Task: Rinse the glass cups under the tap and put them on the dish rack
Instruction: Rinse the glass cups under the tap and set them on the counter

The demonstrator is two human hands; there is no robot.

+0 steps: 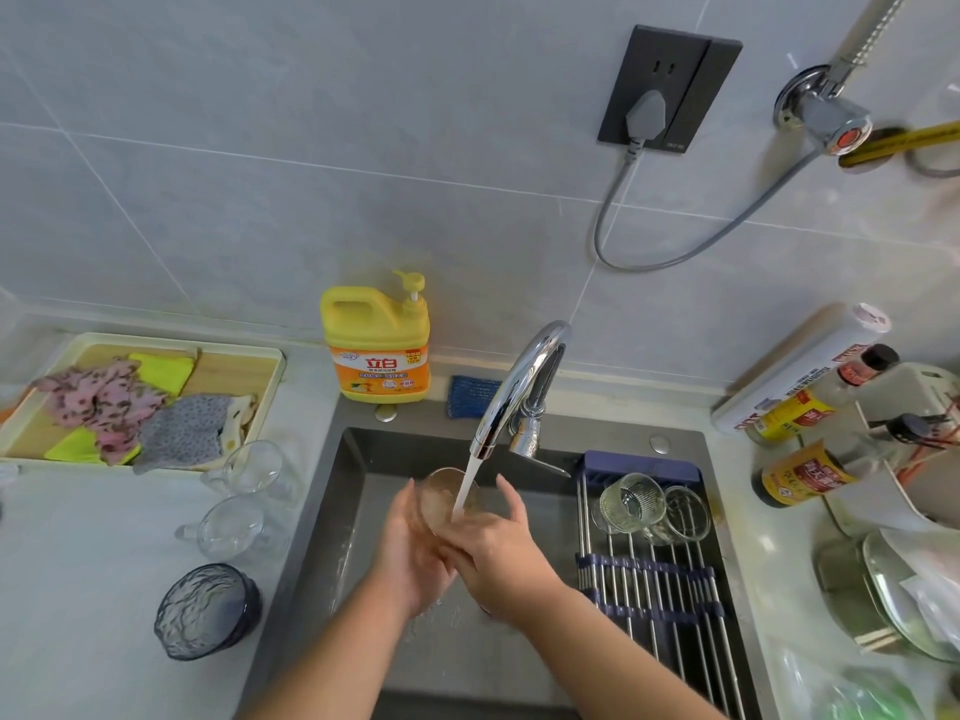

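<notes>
Far to the left of the hands, a tray (pixel 275 376) on the counter holds a heap of cloths (pixel 104 407), pink patterned, grey dotted and yellow-green. Nearer the hands, still on the counter to their left, a dark blue bowl (pixel 208 610) of rippled glass stands closest to the person, and beyond it two clear handled cups (pixel 231 527) stand side by side by the sink's edge. Behind and left of the hands a yellow pump bottle (pixel 382 345) stands against the wall, its orange label reading "立白"; the smaller print on it is too fine to read. Just right of it a blue scourer (pixel 470 397) lies at the foot of the tap (pixel 519 387). Over the sink (pixel 332 511), the left hand (pixel 410 553) curls its fingers round the left side of a glass cup (pixel 441 498), tilted with its mouth up towards the spout, and the water (pixel 465 491) runs into it. The right hand (pixel 498 543) grips the same cup from the right and below, thumb raised, its fingers overlapping those of the left hand. Right of the hands, a rack (pixel 670 589) of steel bars with blue ends spans the sink, and two glasses (pixel 631 504) lie on its far end, touching each other. Above, a grey plug (pixel 644 114) sits in a dark socket (pixel 670 88). Farthest right on the counter stand sauce bottles (pixel 800 475) with yellow and red labels and a white roll (pixel 800 366) with red lettering, all too blurred to read.
</notes>
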